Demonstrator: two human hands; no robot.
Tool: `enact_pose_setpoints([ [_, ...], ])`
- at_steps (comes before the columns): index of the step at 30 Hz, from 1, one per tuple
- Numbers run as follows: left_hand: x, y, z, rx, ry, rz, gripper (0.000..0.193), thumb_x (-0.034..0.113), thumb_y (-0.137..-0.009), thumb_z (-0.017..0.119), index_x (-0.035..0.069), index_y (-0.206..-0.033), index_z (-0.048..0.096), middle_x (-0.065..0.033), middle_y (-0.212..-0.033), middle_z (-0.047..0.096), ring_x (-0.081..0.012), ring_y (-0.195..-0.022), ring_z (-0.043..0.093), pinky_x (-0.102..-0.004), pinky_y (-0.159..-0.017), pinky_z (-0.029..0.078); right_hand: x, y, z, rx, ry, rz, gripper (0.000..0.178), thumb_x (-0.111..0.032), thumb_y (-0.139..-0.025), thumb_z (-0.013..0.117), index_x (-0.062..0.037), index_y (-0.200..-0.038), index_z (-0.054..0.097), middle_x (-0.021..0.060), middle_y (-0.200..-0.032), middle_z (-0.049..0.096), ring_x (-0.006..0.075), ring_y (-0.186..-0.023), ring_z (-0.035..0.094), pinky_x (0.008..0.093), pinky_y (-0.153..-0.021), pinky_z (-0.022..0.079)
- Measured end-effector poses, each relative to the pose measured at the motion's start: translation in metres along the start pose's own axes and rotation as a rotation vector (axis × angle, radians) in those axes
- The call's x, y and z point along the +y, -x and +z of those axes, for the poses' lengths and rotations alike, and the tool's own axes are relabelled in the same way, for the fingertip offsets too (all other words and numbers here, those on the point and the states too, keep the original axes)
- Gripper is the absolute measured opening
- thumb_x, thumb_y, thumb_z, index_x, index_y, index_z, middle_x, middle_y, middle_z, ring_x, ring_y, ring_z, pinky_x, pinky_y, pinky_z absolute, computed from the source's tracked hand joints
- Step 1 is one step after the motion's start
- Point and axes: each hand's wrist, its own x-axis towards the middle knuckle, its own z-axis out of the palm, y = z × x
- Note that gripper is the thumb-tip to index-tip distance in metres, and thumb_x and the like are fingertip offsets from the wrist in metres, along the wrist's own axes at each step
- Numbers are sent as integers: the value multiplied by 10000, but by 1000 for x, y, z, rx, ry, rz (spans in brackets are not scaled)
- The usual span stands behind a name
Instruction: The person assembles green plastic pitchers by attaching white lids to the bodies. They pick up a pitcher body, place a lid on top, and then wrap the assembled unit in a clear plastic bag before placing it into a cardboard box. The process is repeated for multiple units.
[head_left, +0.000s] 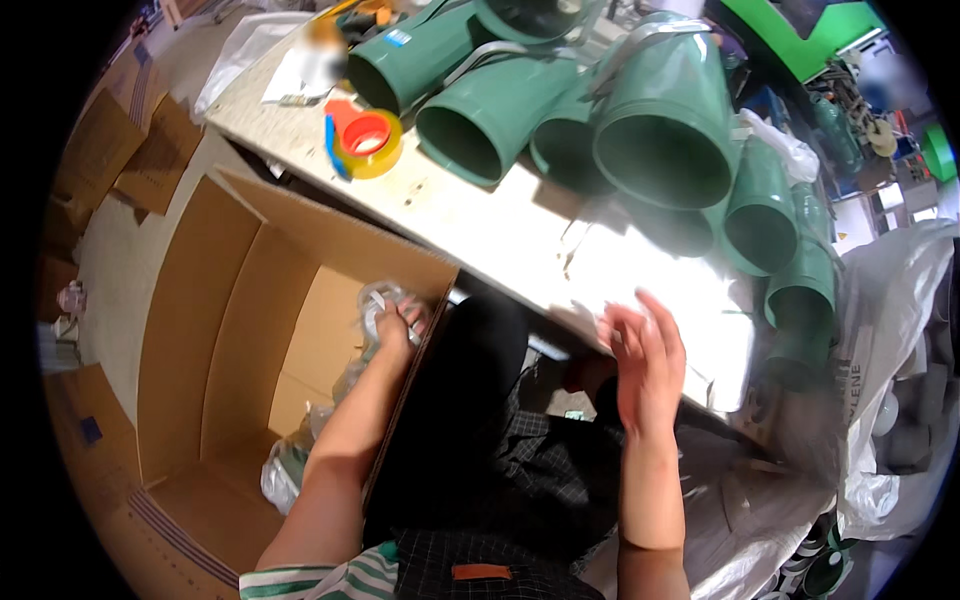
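Note:
My left hand (398,326) reaches down inside the open cardboard box (232,290), its fingers around a clear plastic-wrapped item (376,298) by the box's right wall. What is inside that wrap I cannot make out. More plastic-wrapped pieces, one of them greenish (285,474), lie in the box beside my left forearm. My right hand (648,365) is raised over the near edge of the workbench (465,215), fingers apart and holding nothing. Several green pipe pieces (665,125) lie on the bench beyond it, their open ends toward me.
A tape dispenser with a roll of yellowish tape (370,145) sits at the bench's left end. Folded cardboard boxes (130,135) stand on the floor at far left. White plastic sheeting (880,350) hangs at the right, and my dark-trousered legs (450,400) are between box and bench.

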Motion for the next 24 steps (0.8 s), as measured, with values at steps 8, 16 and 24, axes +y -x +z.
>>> enact_pose_setpoints([
  [8,87,125,20,18,-725,789,583,94,-918,618,0,-1445,386,-167,-1391,425,-285,-1232,483,-421,-1063,384,-82,-174,76,50,-416,-385,318,-238,-1017,582,-16,-1240,539,98,-1188,585,225,-1066,574,395,-895,500],
  [16,123,312,184,-848,-868,2368,248,388,-853,689,250,-1059,686,-66,-1282,629,-340,-1304,514,-592,-1167,225,-92,11,-24,494,101,-800,260,-181,-1047,528,41,-1155,609,18,-1026,650,79,-924,552,231,-859,433],
  [24,130,309,147,-968,-1430,2082,343,364,-905,597,73,-1082,634,-127,-1106,576,-329,-1116,537,-588,-1114,246,-225,164,-134,350,1051,-531,186,-151,-939,661,4,-836,662,125,-659,582,228,-582,587,336,-567,460],
])
